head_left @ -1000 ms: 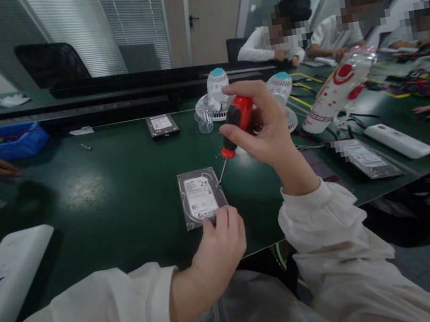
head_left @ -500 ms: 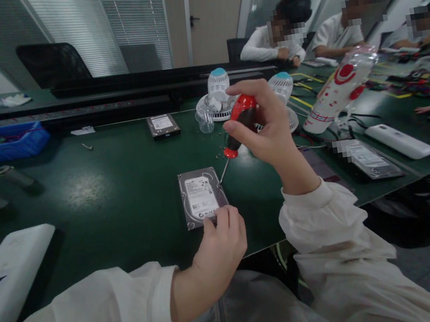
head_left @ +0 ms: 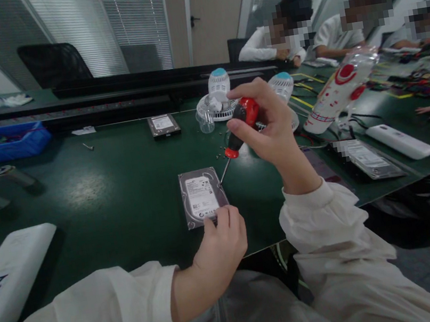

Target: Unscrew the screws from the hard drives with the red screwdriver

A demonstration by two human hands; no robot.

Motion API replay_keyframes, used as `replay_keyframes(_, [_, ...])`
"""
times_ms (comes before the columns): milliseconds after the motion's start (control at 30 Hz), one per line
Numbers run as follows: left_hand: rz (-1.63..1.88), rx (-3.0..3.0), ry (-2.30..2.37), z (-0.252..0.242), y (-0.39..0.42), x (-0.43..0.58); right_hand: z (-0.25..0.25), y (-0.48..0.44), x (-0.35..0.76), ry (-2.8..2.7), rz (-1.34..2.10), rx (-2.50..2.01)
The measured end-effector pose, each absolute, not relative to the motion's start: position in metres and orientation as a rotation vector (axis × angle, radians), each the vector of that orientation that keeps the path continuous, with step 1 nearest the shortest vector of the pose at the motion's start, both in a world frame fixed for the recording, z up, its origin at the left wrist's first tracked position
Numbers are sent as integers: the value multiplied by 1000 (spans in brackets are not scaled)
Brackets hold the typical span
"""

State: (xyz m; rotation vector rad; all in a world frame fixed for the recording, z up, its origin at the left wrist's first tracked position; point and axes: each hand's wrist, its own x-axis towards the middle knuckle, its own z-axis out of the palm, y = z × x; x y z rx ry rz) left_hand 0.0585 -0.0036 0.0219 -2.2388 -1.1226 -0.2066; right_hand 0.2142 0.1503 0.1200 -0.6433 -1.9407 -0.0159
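The right hand [head_left: 270,126] pinched the screwdriver [head_left: 235,140], tip slanted at the hard drive's [head_left: 202,195] right edge, flat on the bench [head_left: 135,194]! The left hand [head_left: 221,241] bunched at its near corner, pinching or pressing, unclear; that lean could have made the tip slip.

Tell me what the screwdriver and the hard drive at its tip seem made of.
Screwdriver: handle probably plastic, glossy at the red end, possibly rubber where black; thin gray shaft suggests metal. Hard drive: likely metal, from its gray sheen; white printed label perhaps paper or film.
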Motion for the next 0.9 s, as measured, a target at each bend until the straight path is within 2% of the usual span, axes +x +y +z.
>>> replay_keyframes(233, [-186,-2241,-1130,23,-4,59,116,152,216,-1988,160,-570])
replay_keyframes(467, [-175,-2250,-1133,23,-4,59,113,151,210,-1939,-14,-677])
replay_keyframes(667, [-200,-2267,-1127,23,-3,58,114,148,213,-1981,224,-599])
replay_keyframes(900, [-190,-2261,-1139,22,-4,59,115,150,211,-1959,15,-665])
